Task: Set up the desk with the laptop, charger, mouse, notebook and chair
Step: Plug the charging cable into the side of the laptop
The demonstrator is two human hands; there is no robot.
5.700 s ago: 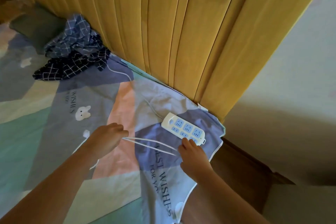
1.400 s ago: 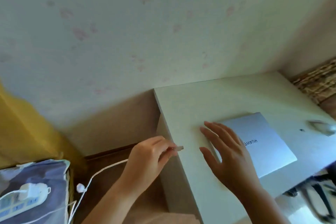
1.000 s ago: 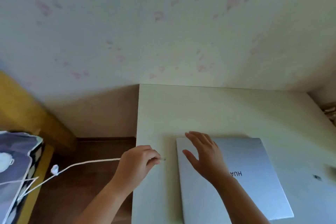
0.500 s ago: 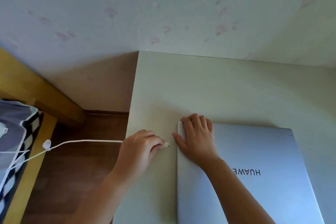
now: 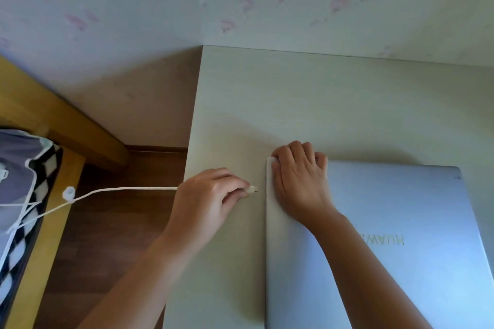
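Note:
A closed silver laptop (image 5: 401,222) lies on the pale desk (image 5: 334,104), lid logo facing me. My right hand (image 5: 300,181) presses on its far left corner, fingers curled over the back edge. My left hand (image 5: 208,200) pinches the white charger cable (image 5: 128,189) near its plug (image 5: 252,190), whose metal tip points at the laptop's left edge, a small gap away. The cable runs left off the desk towards the bed. Mouse, notebook and chair are out of view.
A wooden bed frame (image 5: 61,168) with a patterned sheet (image 5: 16,157) stands at left, across a strip of brown floor (image 5: 112,235). A wall with faint pink flowers (image 5: 240,2) backs the desk.
I turned from the power strip on the bed to the desk. My left hand brought the plug up beside the laptop's left edge; my right hand settled on the laptop's corner.

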